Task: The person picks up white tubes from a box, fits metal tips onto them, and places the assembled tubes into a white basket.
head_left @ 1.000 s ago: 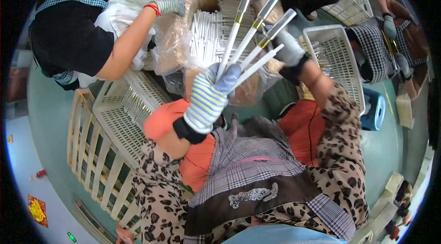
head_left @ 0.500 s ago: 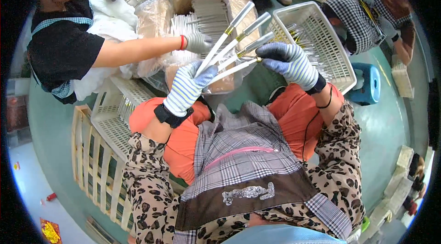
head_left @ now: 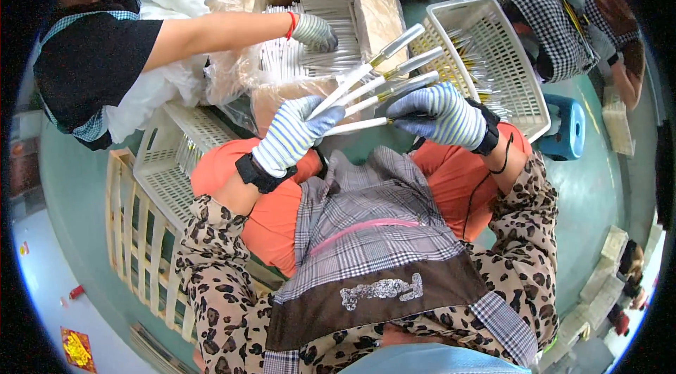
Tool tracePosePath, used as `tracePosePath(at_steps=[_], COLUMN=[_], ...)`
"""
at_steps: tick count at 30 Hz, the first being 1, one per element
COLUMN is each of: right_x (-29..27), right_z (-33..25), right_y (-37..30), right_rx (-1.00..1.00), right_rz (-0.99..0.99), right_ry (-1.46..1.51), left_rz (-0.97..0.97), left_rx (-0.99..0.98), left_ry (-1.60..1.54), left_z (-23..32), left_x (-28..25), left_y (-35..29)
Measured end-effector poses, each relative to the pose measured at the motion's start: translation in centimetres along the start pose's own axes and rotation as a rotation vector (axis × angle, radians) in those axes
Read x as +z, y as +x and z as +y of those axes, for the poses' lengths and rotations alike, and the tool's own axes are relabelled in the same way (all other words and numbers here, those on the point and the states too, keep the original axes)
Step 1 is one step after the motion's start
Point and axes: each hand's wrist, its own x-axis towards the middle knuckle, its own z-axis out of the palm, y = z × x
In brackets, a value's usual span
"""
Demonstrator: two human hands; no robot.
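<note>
My left hand (head_left: 290, 136), in a striped glove, is closed around the handles of several slim white paintbrushes (head_left: 344, 88). They fan out up and to the right, with gold ferrules and clear caps over their tips. My right hand (head_left: 445, 115), gloved the same way, pinches the far end of the lowest brush (head_left: 360, 125). Its fingers hide that tip, so I cannot see whether a cap is on it. Both hands are above my lap, in front of an open carton (head_left: 292, 92) lined with plastic and full of white brush handles (head_left: 327, 11).
A co-worker's gloved hand (head_left: 315, 33) reaches over the carton from the left. At right a white basket (head_left: 520, 57) contains capped brushes, beside a blue stool (head_left: 567, 128). Another basket (head_left: 158, 163) and a slatted wooden frame (head_left: 137, 240) are at left. Another person works at upper right.
My right hand has closed in on the lowest brush's end, covering its gold part. The fanned brushes sit lower and further right. The co-worker's hand has moved further over the carton.
</note>
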Motion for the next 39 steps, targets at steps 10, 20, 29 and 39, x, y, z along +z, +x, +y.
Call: tracePosePath(at_steps=[10, 20, 29, 39], right_x=[-1.7, -0.9, 0.2, 5.1], right_z=[-2.2, -0.5, -0.7, -6.2], right_y=[1.7, 2.3, 5.0, 5.7], right_rx=[0.073, 0.337, 0.277, 0.232], right_rz=[0.124, 0.361, 0.715, 0.505], right_ry=[-0.018, 1.141, 1.314, 0.427], left_rz=[0.089, 0.015, -0.325, -0.149], left_rx=[0.257, 0.101, 0.025, -0.009], left_ry=[0.21, -0.115, 0.242, -0.844], left_z=[0.0, 1.5, -1.4, 0.1], left_x=[0.0, 1.5, 3.7, 7.5], left_y=[0.2, -0.2, 2.3, 3.5])
